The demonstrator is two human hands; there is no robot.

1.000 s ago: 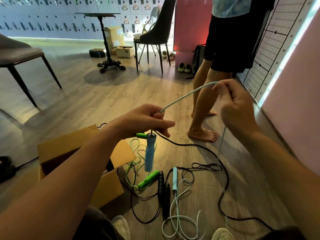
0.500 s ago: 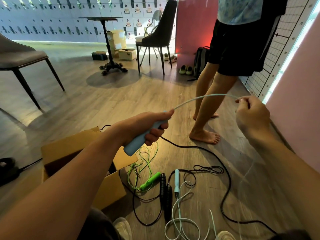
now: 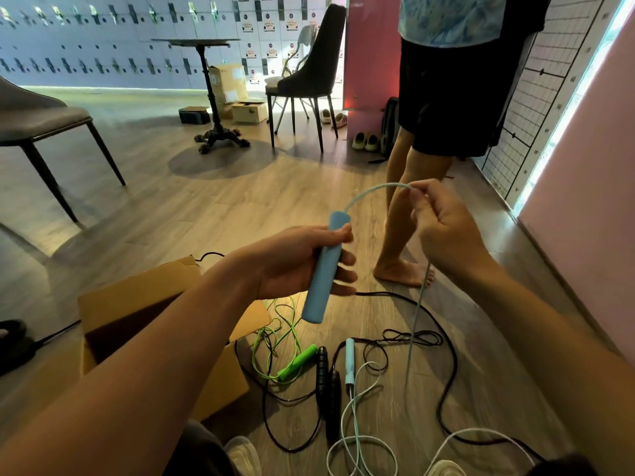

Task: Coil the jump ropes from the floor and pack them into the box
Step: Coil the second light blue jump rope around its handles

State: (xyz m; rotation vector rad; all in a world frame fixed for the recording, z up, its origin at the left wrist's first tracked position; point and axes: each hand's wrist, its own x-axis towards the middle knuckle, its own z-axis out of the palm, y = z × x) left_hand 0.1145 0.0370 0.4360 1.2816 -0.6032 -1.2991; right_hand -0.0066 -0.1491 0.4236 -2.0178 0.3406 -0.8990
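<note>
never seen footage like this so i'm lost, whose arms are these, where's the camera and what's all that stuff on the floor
There is no machine here. This is one picture from a camera worn on a person's head, looking down at their own two arms. The left hand holds the blue handle of a jump rope. The right hand pinches its pale cord a little further along. On the wooden floor lie a green rope, a black rope and the blue rope's other handle. An open cardboard box sits at the left. A barefoot person stands nearby.
</note>
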